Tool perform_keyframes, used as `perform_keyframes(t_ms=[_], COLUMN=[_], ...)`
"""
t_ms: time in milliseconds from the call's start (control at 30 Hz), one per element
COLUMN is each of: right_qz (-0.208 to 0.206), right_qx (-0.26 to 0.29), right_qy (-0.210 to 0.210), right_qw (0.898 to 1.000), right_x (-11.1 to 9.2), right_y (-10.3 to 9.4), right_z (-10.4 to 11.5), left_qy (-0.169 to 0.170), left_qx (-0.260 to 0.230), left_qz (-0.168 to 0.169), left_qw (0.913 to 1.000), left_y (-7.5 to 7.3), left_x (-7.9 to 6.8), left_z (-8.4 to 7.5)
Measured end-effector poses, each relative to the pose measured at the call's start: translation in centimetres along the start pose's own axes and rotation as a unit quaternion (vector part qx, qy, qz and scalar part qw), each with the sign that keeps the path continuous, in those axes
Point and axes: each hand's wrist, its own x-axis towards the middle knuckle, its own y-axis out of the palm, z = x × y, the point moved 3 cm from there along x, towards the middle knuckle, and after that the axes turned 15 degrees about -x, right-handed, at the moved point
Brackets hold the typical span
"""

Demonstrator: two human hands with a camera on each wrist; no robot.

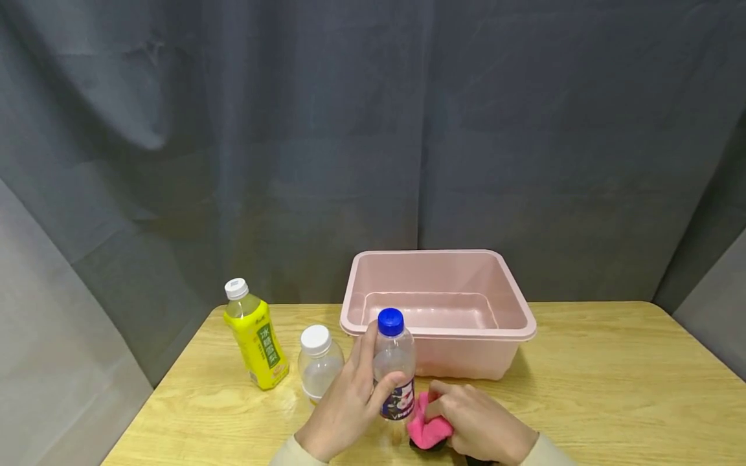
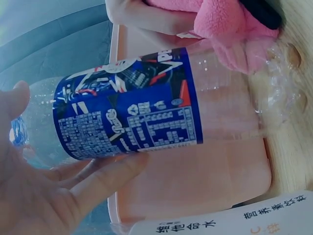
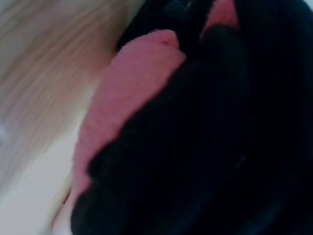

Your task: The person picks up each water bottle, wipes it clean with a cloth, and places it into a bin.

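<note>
My left hand [image 1: 346,391] holds a clear plastic bottle [image 1: 399,400] with a blue cap and a dark blue label, thumb on one side and fingers on the other. It stands roughly upright before the pink bin. In the left wrist view the bottle [image 2: 127,103] looks see-through, without visible drink in it. To its right, my right hand [image 1: 474,417] grips a bunched pink and black cloth [image 1: 428,430] low over the table, close to the bottle's base. Fuzzy pink and black folds of the cloth [image 3: 122,98] fill most of the right wrist view, hiding the fingers.
Behind the hands stands a pink plastic bin [image 1: 460,356]. Left of the held bottle is a clear bottle with a white cap [image 1: 316,340], partly covered by my left hand. Farther left stands a yellow-labelled drink bottle [image 1: 265,343]. A grey curtain [image 1: 315,162] hangs behind the wooden table [image 1: 612,388].
</note>
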Motion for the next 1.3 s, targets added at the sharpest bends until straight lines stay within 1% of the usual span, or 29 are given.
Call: perform_keyframes(t_ms=[233,400,567,733,800,867,967,1033,1167,1233,1300], right_qz=[-0.002,-0.020,-0.068,-0.145,-0.182,-0.225,-0.292,-0.329,-0.371,-0.384,-0.391], right_qx=[0.006,0.012,0.029,0.030,0.030,0.034,0.055,0.089,0.164,0.181,0.183], right_qy=[-0.008,0.001,0.000,-0.013,-0.014,-0.007,0.017,0.039,0.071,0.073,0.074], right_qw=[1.000,1.000,0.997,0.989,0.983,0.974,0.955,0.939,0.911,0.902,0.899], right_x=[-0.1,-0.1,0.0,0.3,0.5,0.5,0.5,0.4,0.2,0.2,0.1], right_y=[-0.3,-1.3,-2.6,-4.0,-4.9,-5.9,-7.3,-8.0,-8.6,-8.7,-8.8], right_z=[-0.2,-0.5,-0.3,0.3,0.4,0.4,0.4,0.4,0.4,0.4,0.5], left_qy=[0.005,-0.002,-0.008,-0.017,-0.019,-0.021,-0.023,-0.022,-0.017,-0.017,-0.017], left_qx=[-0.001,-0.001,-0.004,-0.011,-0.012,-0.014,-0.012,-0.012,-0.010,-0.007,-0.006], left_qz=[0.002,0.008,0.016,0.019,0.016,0.014,0.009,0.007,0.008,0.010,0.013], left_qw=[1.0000,1.0000,0.9998,0.9996,0.9996,0.9996,0.9996,0.9997,0.9998,0.9998,0.9997], left_y=[0.0,0.0,-0.1,-0.2,-0.3,-0.4,-0.5,-0.5,-0.5,-0.4,-0.3], left_x=[0.1,0.2,0.4,0.4,0.3,0.3,0.2,0.1,0.2,0.2,0.2], left_z=[0.0,-0.1,-0.1,0.0,0.0,0.0,0.1,0.0,-0.1,-0.2,-0.3])
